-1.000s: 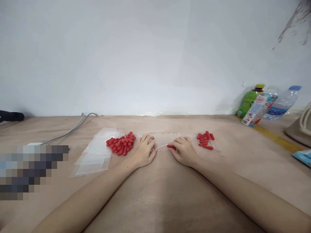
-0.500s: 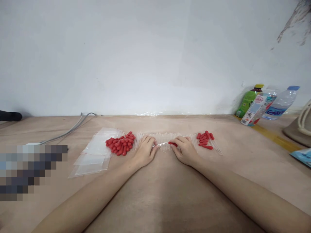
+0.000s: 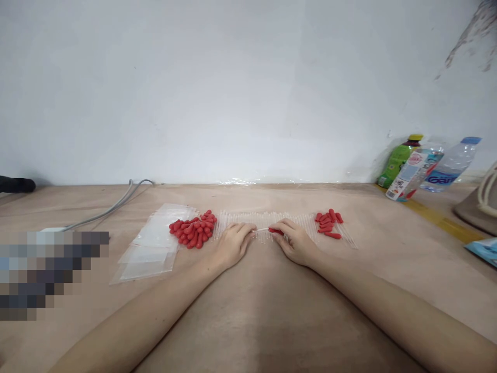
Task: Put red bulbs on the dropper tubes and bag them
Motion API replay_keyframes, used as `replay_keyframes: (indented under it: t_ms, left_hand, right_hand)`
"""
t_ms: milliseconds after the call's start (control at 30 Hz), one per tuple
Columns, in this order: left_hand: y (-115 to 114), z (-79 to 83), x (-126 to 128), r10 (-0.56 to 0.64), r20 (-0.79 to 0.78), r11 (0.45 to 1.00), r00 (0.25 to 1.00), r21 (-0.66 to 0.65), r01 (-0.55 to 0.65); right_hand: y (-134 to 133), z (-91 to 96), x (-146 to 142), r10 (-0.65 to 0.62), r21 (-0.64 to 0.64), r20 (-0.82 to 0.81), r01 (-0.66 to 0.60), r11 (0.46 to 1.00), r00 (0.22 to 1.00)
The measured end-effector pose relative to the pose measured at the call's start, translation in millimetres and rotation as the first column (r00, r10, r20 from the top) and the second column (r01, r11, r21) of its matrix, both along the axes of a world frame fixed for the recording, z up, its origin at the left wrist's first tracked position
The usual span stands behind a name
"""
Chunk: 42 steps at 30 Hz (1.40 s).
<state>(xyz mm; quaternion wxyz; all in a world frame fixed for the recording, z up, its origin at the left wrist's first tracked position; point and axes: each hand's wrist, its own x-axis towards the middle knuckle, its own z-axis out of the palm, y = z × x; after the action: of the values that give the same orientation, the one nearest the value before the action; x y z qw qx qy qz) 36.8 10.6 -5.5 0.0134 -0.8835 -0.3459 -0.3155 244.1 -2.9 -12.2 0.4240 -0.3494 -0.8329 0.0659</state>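
Observation:
My left hand (image 3: 235, 242) pinches a thin clear dropper tube (image 3: 261, 230) between thumb and fingers. The tube points right, and its end meets a red rubber bulb (image 3: 276, 231) gripped by my right hand (image 3: 297, 241); how far it sits inside the bulb I cannot tell. Both hands rest over a row of clear tubes (image 3: 267, 220) laid side by side. To the left lies a heap of red rubber bulbs (image 3: 192, 230). On the right, several tubes with red bulbs (image 3: 328, 225) at their upper ends lie together.
Clear plastic bags (image 3: 155, 233) overlap left of the heap. A grey cable (image 3: 116, 203) runs along the table (image 3: 248, 311) at the back left. Bottles (image 3: 448, 166) stand by the wall at the right, near a cloth bag (image 3: 479, 202) and a blue packet (image 3: 483, 248).
My left hand has moved slightly right, closer to my right hand, and less of the tube shows between them. The red bulb has stayed in my right hand.

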Motion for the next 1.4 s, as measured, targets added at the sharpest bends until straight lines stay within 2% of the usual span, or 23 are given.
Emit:
replay_keyframes:
  t_ms: [133, 400, 767, 1133, 1400]
  left_hand:
    - [1, -3.1, -3, -0.089, -0.048, 0.988, 0.995, 0.123, 0.094]
    - [1, -3.6, -5, -0.189, -0.012, 0.975, 0.982, 0.118, 0.190]
    - [0, -4.3, -8, -0.202, -0.063, 0.971, 0.977, 0.117, 0.208]
    - [0, -2.0, -11, -0.104, -0.226, 0.968, 0.969, 0.199, 0.151]
    - [-5, 0.9, -7, -0.084, -0.256, 0.964, 0.963, 0.224, 0.144]
  right_hand:
    - [-1, 0.7, 0, 0.031, 0.007, -0.008, -0.031, 0.999, 0.999]
    - [-1, -1.6, 1, 0.030, 0.038, -0.004, -0.030, 0.999, 1.000]
    - [-1, -5.1, 4, 0.051, 0.094, 0.076, -0.058, 0.994, 0.996]
    - [-1, -4.6, 3, 0.036, 0.160, 0.139, -0.058, 0.985, 0.990]
    - [-2, -4.8, 3, 0.028, 0.177, 0.165, -0.057, 0.983, 0.986]
